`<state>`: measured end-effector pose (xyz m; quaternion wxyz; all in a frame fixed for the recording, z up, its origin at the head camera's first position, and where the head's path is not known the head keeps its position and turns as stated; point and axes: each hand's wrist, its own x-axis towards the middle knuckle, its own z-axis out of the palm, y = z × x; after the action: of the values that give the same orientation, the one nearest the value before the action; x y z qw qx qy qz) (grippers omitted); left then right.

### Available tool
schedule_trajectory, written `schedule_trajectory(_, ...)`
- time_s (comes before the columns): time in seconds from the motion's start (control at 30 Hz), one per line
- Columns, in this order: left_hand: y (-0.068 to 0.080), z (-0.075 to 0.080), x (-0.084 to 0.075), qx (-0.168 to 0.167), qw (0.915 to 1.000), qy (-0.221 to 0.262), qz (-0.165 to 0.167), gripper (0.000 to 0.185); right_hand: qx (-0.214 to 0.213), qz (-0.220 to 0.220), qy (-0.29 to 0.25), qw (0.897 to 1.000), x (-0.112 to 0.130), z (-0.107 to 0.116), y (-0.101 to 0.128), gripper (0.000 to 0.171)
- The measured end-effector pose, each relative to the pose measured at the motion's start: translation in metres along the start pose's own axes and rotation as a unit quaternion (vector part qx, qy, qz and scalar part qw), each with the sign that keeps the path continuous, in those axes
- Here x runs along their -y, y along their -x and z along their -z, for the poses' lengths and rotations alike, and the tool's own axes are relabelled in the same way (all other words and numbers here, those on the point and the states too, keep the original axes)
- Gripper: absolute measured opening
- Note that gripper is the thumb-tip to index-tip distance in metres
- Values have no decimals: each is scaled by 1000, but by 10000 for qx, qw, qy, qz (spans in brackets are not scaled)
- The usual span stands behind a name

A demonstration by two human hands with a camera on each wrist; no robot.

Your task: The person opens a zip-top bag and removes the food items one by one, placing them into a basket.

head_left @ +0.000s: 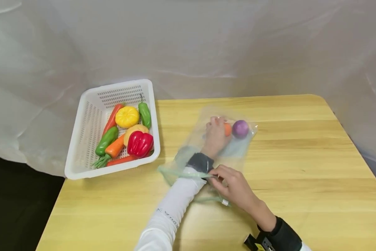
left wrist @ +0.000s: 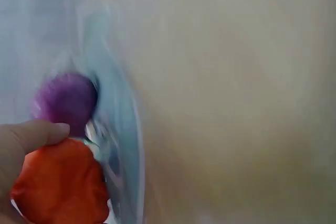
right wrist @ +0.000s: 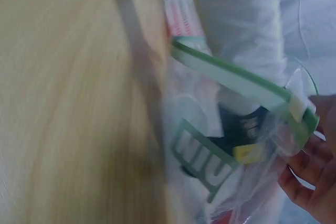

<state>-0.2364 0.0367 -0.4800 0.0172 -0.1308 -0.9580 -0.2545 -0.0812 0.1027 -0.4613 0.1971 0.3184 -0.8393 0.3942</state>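
A clear zip bag (head_left: 238, 150) with a green seal strip (right wrist: 231, 74) lies on the wooden table (head_left: 300, 157). My left hand (head_left: 217, 128) is reached deep inside it and grips an orange vegetable (head_left: 227, 129), which sits right beside a purple onion (head_left: 240, 128) at the bag's far end. The left wrist view shows my thumb (left wrist: 31, 136) on the orange vegetable (left wrist: 60, 184), with the purple onion (left wrist: 65, 100) just beyond. My right hand (head_left: 217, 177) pinches the bag's mouth by the left sleeve (right wrist: 236, 19); its fingers (right wrist: 310, 182) hold the plastic under the strip.
A white slotted basket (head_left: 81, 139) stands at the table's left. It holds a red pepper (head_left: 140, 143), a yellow pumpkin (head_left: 127, 116), green peppers, carrots and more. A white sheet hangs behind. The table's left edge drops to a dark floor.
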Motion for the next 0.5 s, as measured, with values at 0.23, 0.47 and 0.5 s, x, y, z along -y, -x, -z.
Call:
schedule_trajectory(0.23,2,2,-31,439,9812,-1826,-449,46,-996,-1253,97,9871,-22,19,-9,16)
schedule_trajectory(0.47,13,6,-68,1168,9758,-1842,-178,39,-1704,-2071,411,9625,-40,46,-15,10)
schedule_trajectory(0.5,19,10,-68,1191,9702,-2062,-445,39,-1739,-2138,423,9604,-42,48,-13,11)
